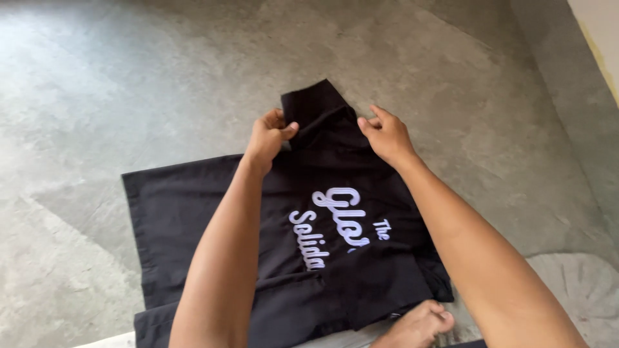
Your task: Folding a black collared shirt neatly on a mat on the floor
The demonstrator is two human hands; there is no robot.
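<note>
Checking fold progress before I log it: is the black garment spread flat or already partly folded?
Partly folded. The black garment has a sleeve doubled over its body, pinched by the left hand and right hand.

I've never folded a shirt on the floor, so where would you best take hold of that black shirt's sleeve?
Probably at the sleeve's two outer edges, pinched from either side near its end. It sticks up flat off the black shirt on the concrete floor, so both edges lie free. The left hand pinches the left edge; the right hand rests on the right.
</note>
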